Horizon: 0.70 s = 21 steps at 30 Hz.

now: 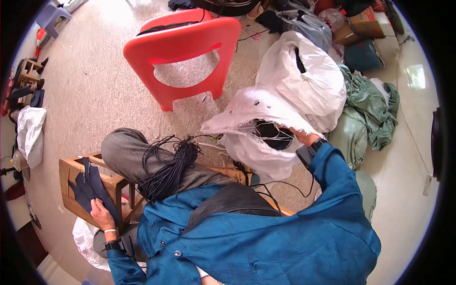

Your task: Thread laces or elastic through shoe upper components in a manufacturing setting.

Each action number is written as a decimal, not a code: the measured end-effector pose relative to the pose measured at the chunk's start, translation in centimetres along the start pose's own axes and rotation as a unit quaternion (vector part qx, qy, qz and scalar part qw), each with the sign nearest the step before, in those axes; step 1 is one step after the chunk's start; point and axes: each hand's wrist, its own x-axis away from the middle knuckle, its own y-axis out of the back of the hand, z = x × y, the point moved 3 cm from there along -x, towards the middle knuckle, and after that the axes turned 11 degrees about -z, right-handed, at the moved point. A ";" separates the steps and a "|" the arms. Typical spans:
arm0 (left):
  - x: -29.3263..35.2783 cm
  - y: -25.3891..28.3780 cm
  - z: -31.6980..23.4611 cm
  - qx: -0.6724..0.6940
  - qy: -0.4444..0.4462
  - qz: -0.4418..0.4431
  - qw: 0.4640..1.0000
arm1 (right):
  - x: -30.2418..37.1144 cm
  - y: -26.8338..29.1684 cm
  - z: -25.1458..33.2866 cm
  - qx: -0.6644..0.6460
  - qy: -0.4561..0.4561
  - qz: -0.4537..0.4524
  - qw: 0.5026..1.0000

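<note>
My left hand [102, 214] has its fingers closed on the lower end of a dark blue cloth [89, 186] with ragged strips, which lies over a wooden stool [114, 180] at the left. At the right, my right hand [308, 137] is at the frayed mouth of a white woven sack [259, 107]; its fingers are hidden by the sack's edge. Inside the opening a round black bundle [275, 136] shows, along with some pale strings. Across my grey-trousered leg hangs a thick bunch of dark cords [173, 166].
A red plastic stool [183, 54] stands ahead. Beyond the sack lie a larger white bag [308, 78], green cloth [373, 107] and cardboard boxes [363, 26]. A black cable [297, 194] runs near my lap. Far left are a white sack [31, 135] and a grey-purple stool [51, 18].
</note>
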 end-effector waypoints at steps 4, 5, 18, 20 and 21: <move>0.6 0.9 0.5 0.008 -0.002 -0.016 1.000 | 8.8 -0.2 6.7 -0.195 -0.019 -0.025 0.980; 0.5 1.0 0.5 0.012 -0.007 -0.021 1.000 | 9.6 -0.9 8.9 -0.207 0.019 -0.017 0.978; 0.2 2.6 1.1 0.141 0.094 0.029 0.985 | 17.1 -10.0 24.1 -0.175 0.277 0.154 0.932; 0.0 3.4 0.7 0.147 0.112 0.060 0.981 | 17.0 -11.0 25.0 -0.235 0.251 0.172 0.923; 0.3 3.6 1.1 0.148 0.116 0.051 0.981 | 17.1 -11.7 25.6 -0.230 0.256 0.179 0.922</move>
